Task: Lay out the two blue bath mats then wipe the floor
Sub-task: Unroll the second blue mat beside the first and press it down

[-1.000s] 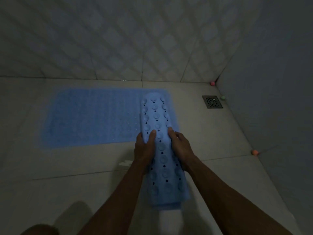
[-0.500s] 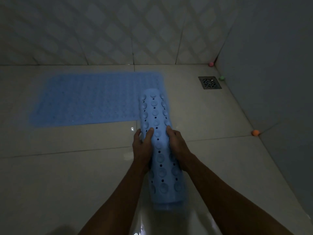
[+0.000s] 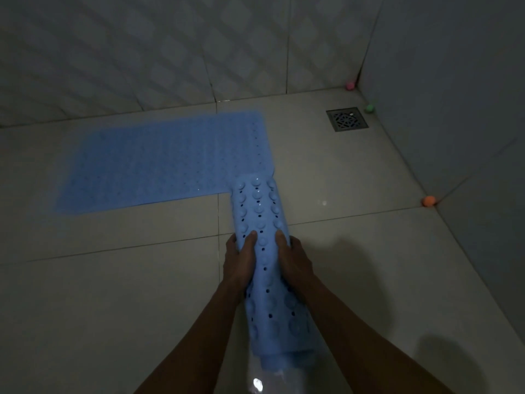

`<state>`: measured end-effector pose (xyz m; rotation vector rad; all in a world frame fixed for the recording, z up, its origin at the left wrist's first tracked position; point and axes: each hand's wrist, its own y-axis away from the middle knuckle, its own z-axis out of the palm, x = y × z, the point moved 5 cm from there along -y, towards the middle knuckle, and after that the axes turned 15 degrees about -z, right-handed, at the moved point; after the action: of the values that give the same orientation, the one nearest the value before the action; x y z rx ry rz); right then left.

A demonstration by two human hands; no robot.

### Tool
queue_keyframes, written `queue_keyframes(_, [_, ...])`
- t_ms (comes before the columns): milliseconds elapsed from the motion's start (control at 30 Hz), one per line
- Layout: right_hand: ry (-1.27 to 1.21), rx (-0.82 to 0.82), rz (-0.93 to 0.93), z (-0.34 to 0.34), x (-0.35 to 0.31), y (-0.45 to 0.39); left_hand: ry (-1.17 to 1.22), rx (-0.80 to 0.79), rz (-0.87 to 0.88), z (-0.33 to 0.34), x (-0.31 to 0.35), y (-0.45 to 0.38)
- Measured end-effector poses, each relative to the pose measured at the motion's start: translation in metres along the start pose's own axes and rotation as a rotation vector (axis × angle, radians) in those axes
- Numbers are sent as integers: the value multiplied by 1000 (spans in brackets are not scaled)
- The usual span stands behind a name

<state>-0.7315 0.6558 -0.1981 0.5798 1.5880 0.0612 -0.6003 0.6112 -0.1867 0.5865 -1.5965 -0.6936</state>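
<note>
Dim tiled floor (image 3: 113, 294) is carrying one flat mat (image 3: 159, 163) at centre left; both hands (image 3: 268, 261) are gripping the rolled mat (image 3: 264, 251) at centre, unrolling and wiping remaining.

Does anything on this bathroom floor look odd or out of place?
Only one blue mat lies flat; the other, the rolled mat, is held in both hands, studs outward. Three small coloured balls, like the orange ball, sit along the right wall.

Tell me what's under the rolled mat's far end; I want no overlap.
The rolled mat, gripped by left hand and right hand, covers the flat mat's near right corner. Whether they touch cannot be seen.
</note>
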Motion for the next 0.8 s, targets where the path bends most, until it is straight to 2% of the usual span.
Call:
queue_keyframes(233, [-9, 54, 16, 2, 3, -2, -201, 87, 31, -2, 2, 5])
queue_keyframes(533, [58, 103, 16, 14, -5, -15, -287, 69, 38, -7, 15, -9])
queue_keyframes(700, [108, 102, -26, 21, -11, -9, -349, 159, 30, -22, -14, -51])
queue_keyframes(800, [171, 100, -29, 26, -20, -2, -348, 178, 78, -33, -1, -25])
